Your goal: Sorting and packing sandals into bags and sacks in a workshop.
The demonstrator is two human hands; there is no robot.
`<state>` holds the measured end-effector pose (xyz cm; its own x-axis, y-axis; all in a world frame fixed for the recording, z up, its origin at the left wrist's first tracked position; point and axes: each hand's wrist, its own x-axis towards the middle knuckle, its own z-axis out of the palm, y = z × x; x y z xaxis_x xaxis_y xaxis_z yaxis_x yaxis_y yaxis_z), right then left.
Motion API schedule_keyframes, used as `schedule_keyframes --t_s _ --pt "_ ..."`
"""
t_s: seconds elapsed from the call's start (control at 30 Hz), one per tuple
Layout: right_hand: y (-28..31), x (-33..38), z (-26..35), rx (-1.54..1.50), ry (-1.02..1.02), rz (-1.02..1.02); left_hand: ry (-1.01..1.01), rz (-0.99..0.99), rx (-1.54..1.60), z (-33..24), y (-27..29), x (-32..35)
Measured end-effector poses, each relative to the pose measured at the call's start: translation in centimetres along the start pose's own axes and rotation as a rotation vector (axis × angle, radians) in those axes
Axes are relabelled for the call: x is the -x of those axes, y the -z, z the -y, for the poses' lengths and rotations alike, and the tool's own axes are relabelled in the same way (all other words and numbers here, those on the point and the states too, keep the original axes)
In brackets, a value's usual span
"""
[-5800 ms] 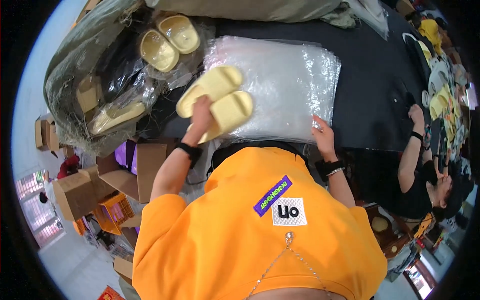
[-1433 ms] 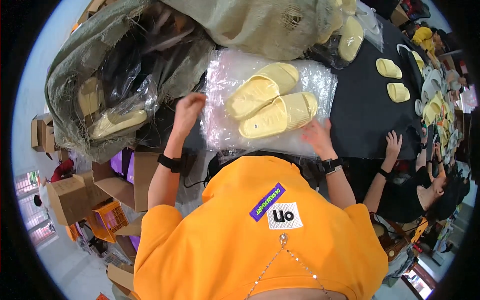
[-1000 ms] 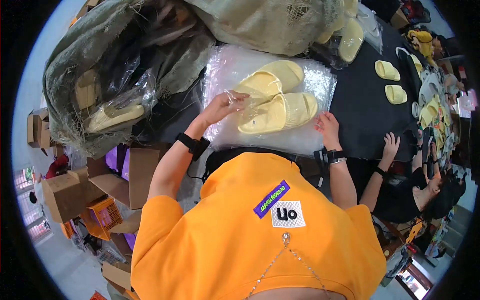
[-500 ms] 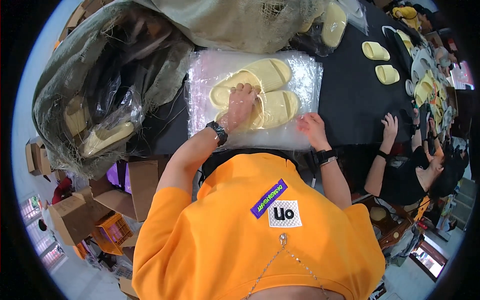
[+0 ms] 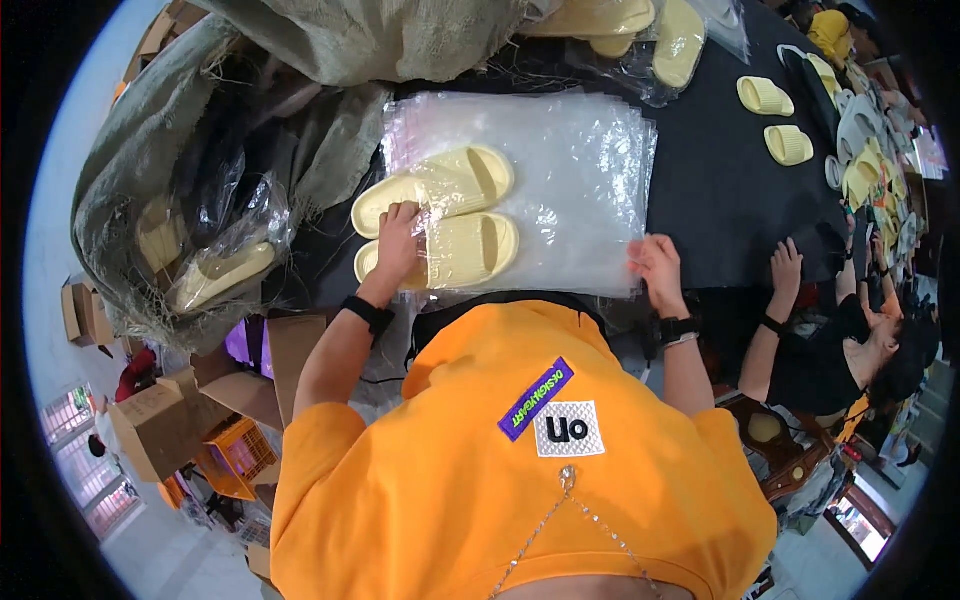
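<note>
A pair of pale yellow slide slippers (image 5: 470, 250) lies side by side at the left part of a stack of clear plastic bags (image 5: 580, 190), toes to the right. Their heel ends reach past the stack's left edge, and shiny clear film shows over part of them. My left hand (image 5: 396, 248) is closed over the heel part of the pair, its fingertips between the two soles. At the right edge of the stack rests my right hand (image 5: 656, 268), fingers loosely bent and apart, the tips touching the bags' edge.
On the left gapes a woven sack (image 5: 110, 220) with bagged slippers inside. More yellow slippers (image 5: 680, 45) lie at the back, and two single ones (image 5: 788, 145) sit on the black table (image 5: 715, 210) to the right. A co-worker's hand (image 5: 787, 265) rests at the right.
My left hand has moved left with the slippers, from the middle of the bag stack to its left edge. My right hand stays near the stack's right edge.
</note>
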<state>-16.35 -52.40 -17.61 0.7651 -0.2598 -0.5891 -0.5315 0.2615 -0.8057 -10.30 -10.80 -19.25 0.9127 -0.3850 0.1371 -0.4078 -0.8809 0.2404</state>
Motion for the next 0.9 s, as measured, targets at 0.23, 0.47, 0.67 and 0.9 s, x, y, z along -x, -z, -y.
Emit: schedule_keyframes --t_s 0.23,0.47,0.67,0.9 --pt "-3.4 -3.1 5.1 0.429 0.247 0.259 -0.033 -0.116 0.064 -0.6 -1.2 -1.7" --pt "-0.9 -1.6 3.6 0.366 0.312 0.174 0.144 -0.114 0.155 1.4 1.4 2.4" --pt "-0.4 1.6 2.9 0.342 0.343 0.057 0.672 -0.544 0.700 4.0 4.9 4.5" --pt "-0.7 2.1 2.4 0.374 0.147 0.317 0.326 -0.522 0.865 -3.1 14.0 -1.5"
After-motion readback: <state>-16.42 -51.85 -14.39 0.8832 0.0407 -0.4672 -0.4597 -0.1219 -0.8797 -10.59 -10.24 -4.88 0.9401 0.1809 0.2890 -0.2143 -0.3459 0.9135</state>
